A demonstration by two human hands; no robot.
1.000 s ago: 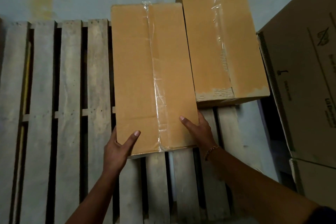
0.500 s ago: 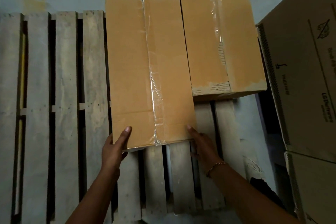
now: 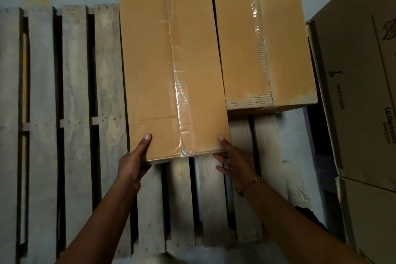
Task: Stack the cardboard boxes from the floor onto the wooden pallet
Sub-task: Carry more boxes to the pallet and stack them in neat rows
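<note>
Taped cardboard box (image 3: 169,66) lies on wooden pallet (image 3: 75,113), stretching away from both hands. The left hand (image 3: 134,163) grips its near-left corner, thumb on top, fingers hidden underneath. The right hand (image 3: 234,163) is at near-right corner: thumb on top, fingers (image 3: 220,169) fairly straight along near end. Second cardboard box (image 3: 257,39) sits just beyond right hand, beside the first. Printed cartons (image 3: 360,92) are right of the hands.

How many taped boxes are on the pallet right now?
2. The middle box lies on the pallet, left hand and right hand at its near end; the right box sits beside it, farther back. Printed cartons stand further right.
</note>
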